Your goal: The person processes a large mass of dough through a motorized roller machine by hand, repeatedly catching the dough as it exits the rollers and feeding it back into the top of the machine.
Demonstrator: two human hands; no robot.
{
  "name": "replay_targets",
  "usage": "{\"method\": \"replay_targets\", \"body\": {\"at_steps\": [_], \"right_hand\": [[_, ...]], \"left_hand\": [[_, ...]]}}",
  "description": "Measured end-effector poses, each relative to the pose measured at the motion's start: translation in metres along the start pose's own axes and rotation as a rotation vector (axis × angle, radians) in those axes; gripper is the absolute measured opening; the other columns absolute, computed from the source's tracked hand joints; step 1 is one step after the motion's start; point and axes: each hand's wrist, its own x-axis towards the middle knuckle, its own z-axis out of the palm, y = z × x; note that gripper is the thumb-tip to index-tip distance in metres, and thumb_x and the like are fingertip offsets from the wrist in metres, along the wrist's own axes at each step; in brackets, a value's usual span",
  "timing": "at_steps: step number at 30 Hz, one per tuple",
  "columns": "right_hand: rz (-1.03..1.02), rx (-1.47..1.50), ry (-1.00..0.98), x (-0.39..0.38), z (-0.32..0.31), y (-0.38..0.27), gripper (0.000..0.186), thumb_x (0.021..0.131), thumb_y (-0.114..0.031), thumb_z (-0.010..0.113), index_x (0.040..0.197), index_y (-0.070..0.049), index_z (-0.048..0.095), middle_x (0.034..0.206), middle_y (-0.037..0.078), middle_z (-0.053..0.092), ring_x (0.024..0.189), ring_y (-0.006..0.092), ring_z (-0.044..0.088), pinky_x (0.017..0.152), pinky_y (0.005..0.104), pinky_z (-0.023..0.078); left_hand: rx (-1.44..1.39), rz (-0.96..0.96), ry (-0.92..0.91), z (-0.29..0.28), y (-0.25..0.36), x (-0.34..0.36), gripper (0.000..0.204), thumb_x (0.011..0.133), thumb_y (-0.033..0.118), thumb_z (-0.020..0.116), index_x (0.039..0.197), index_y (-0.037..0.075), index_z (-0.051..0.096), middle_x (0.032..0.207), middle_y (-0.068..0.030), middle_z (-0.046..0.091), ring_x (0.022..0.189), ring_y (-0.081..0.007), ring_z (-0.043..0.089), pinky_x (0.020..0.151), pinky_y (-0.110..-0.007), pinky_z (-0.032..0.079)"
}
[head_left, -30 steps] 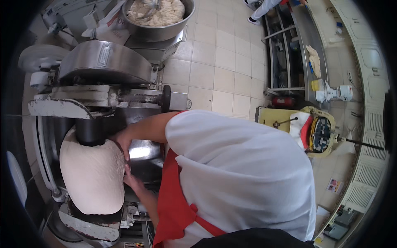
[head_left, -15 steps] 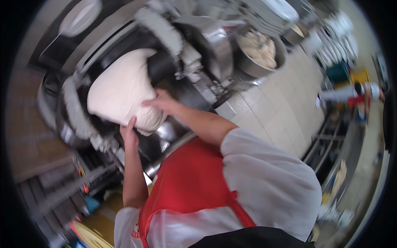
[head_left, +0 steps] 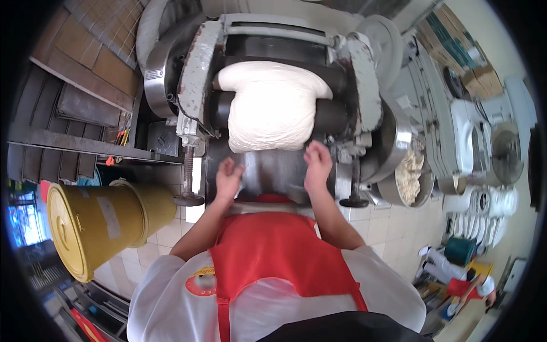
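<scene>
Head view: yellow bucket (head_left: pixel 94 221) with pale rectangular label, left of left hand (head_left: pixel 228 178).

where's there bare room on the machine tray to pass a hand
Bare steel tray lies between the left hand and right hand, below the dough sheet. Above, dough and rollers crowd it.

white dough (head_left: pixel 270 108), red apron (head_left: pixel 273 251), yellow bucket (head_left: pixel 97 219)

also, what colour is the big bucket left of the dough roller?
Yellow; the bucket lies tipped on its side, clearest in the head view.
</scene>
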Motion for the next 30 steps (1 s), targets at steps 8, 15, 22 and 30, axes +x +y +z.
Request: {"method": "replay_targets", "body": {"at_steps": [8,15,22,30], "right_hand": [[0.087,-0.784,-0.574,0.042,0.022,0.041,0.098,0.070,-0.026,0.093,0.148,0.004,0.042,0.143,0.021,0.054,0.137,0.0338,0.045,0.114,0.0380,0.037],[0.276,-0.781,-1.225,0.141,0.019,0.073,0.086,0.067,-0.016,0.095,0.142,-0.004,0.054,0.143,0.012,0.055,0.131,0.0274,0.049,0.111,0.0393,0.041],[0.331,-0.155,-0.786,0.098,-0.007,0.061,0.081,0.080,-0.004,0.076,0.151,-0.004,0.038,0.152,0.013,0.045,0.140,0.0299,0.042,0.117,0.0454,0.034],[0.200,0.116,-0.578,0.023,0.058,-0.040,0.053,0.098,-0.029,0.069,0.135,0.007,0.055,0.128,0.019,0.065,0.114,0.0263,0.066,0.099,0.0413,0.054]], "left_hand": [[0.657,-0.063,-0.188,0.053,0.008,0.068,0.143,0.051,0.066,0.090,0.159,0.007,0.018,0.163,-0.0214,0.023,0.152,-0.0381,0.021,0.121,-0.053,0.017],[0.495,0.085,-1.080,0.038,0.066,0.118,0.079,0.070,0.034,0.093,0.138,0.009,0.062,0.141,-0.0116,0.061,0.134,-0.0286,0.051,0.112,-0.040,0.041],[0.220,0.125,-0.534,0.035,0.082,0.056,0.090,0.060,0.029,0.096,0.137,0.004,0.059,0.130,-0.0144,0.067,0.121,-0.0274,0.062,0.107,-0.036,0.047],[-0.156,0.376,-0.001,0.066,0.118,0.031,0.044,0.078,0.012,0.087,0.115,-0.004,0.068,0.105,-0.0137,0.073,0.094,-0.0212,0.069,0.082,-0.038,0.057]]}}
